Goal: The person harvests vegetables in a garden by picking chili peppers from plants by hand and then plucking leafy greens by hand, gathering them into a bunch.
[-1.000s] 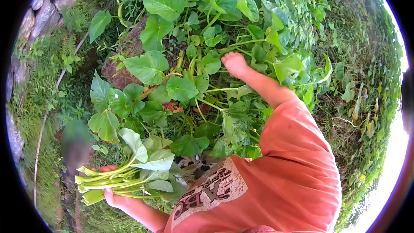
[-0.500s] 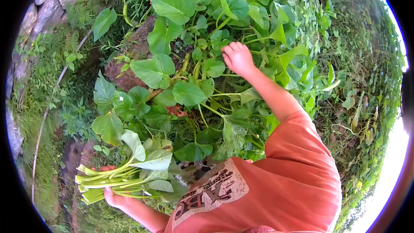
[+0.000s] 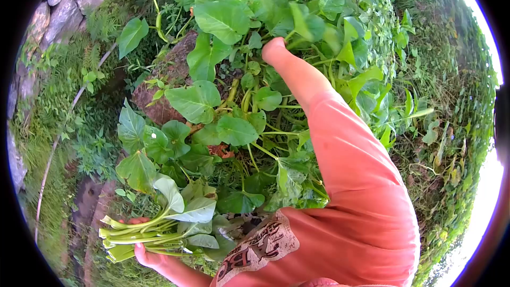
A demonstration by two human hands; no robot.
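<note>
My left hand [image 3: 149, 256] is closed round a bundle of thick pale-green leaf stalks [image 3: 141, 235], low on the left. Their cut ends point left, and their broad leaves [image 3: 196, 210] hang to the right, against my shirt. Farther up, my right hand [image 3: 273, 48] reaches into a dense clump of large-leaved green plants [image 3: 222, 20]. Only the back of that hand and the wrist show; the fingers are hidden among the foliage, so their grip cannot be made out. Heart-shaped leaves [image 3: 195, 101] surround it on standing stems.
A brown rock [image 3: 154, 101] lies left of the plants. Beyond it, a thin pole or pipe [image 3: 78, 95] runs through grass and ferns, and a stone wall [image 3: 64, 18] rises at upper left. Grass and creepers [image 3: 446, 101] cover the slope at right.
My right hand has gone farther up and slightly left, its fingers passing out of sight among the leaves. Nearby leaves have shifted and blurred. My left hand still holds the stalks.
</note>
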